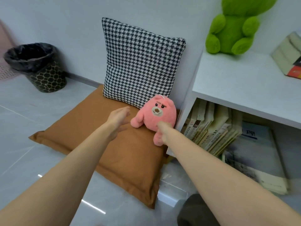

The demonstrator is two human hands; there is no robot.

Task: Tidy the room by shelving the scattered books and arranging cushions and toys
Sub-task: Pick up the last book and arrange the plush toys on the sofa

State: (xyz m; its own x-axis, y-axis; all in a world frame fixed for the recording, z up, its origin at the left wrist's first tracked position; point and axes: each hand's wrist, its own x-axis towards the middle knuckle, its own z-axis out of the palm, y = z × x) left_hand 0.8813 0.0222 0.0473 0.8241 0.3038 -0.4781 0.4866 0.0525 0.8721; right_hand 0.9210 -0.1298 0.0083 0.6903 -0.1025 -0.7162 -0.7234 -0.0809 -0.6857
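Note:
A pink plush bear [158, 111] sits upright on a brown floor cushion [114, 152], facing me, beside the white shelf unit [244, 88]. Behind it a black-and-white houndstooth cushion [140, 62] leans against the wall. My right hand [162, 129] is at the bear's lower front with fingers curled into the plush. My left hand [118, 118] hovers just left of the bear, fingers straight, apart from it. A green plush toy [232, 28] sits on the shelf top. Several books [210, 124] lean in the lower compartment.
A black bin [37, 67] with a dark liner stands on the floor at left, a pink perforated basket [4, 69] behind it. A large book [255, 154] lies flat on the floor at right. More books [290, 57] lie on the shelf top.

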